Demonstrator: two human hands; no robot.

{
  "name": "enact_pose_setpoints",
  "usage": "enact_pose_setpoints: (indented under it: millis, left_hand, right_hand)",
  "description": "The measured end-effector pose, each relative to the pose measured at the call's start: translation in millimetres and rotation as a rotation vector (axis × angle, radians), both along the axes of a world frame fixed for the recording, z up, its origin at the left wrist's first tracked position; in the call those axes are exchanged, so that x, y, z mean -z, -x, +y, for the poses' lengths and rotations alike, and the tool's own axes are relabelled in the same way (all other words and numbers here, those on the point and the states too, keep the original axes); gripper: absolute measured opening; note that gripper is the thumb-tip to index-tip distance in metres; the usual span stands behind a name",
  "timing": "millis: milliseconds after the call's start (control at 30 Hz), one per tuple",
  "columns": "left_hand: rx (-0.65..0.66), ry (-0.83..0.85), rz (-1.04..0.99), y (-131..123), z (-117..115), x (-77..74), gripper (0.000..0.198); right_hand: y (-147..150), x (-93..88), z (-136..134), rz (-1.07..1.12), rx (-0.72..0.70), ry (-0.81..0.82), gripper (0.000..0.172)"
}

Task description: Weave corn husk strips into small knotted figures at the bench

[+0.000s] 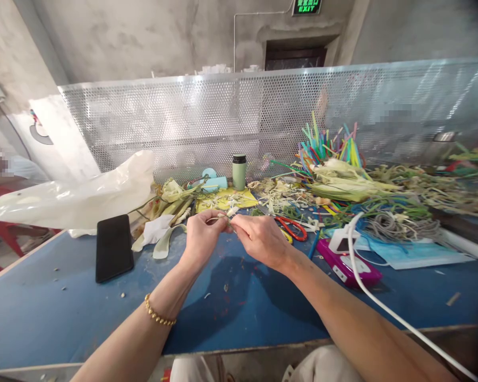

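Observation:
My left hand and my right hand meet above the middle of the blue table. Both have thumb and fingers pinched together on a thin pale plant strip, mostly hidden by the fingers. It looks like husk, but its exact kind is hard to make out. Just beyond my hands lie pale scraps on a yellow sheet. Red-handled scissors rest to the right of my right hand. Left of my left hand are a curved pale green strip and a crumpled white tissue.
A black phone and a white plastic bag are at left. A green bottle stands behind. At right are a purple power strip with a white cable, corn husks and a blue mask.

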State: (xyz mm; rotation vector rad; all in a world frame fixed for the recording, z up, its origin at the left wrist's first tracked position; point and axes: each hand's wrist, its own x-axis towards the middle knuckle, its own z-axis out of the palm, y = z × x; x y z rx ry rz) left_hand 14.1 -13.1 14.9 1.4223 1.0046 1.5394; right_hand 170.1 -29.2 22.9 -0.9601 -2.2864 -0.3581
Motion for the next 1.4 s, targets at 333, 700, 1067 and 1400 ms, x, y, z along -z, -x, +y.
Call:
enact_pose_setpoints:
  millis: [333, 700, 1067, 1400]
  left_hand:
    - [-0.052, -0.032, 0.025, -2.4, -5.4, -2.2, 0.006]
    - [-0.09, -0.039, 0.09, -2.4, -4.8, 0.6, 0.011]
    - [0.269, -0.005, 0.468, 7.0, -5.8, -5.2, 0.008]
    - [0.546, 0.134, -0.081, 9.2, -14.2, -16.0, 0.028]
  right_hand:
    - [0.4, -3.0, -3.5, -0.037, -0.024, 0.007, 0.022]
    - [-0.3, -4.4, -4.2, -0.065, -0.045, 0.008, 0.021]
    - [-17.1, -14.4, 10.1, 0.239, -0.104, 0.205, 0.013]
    - [-19.6, -7.0, 23.0, 0.824, -0.357, 0.909, 0.028]
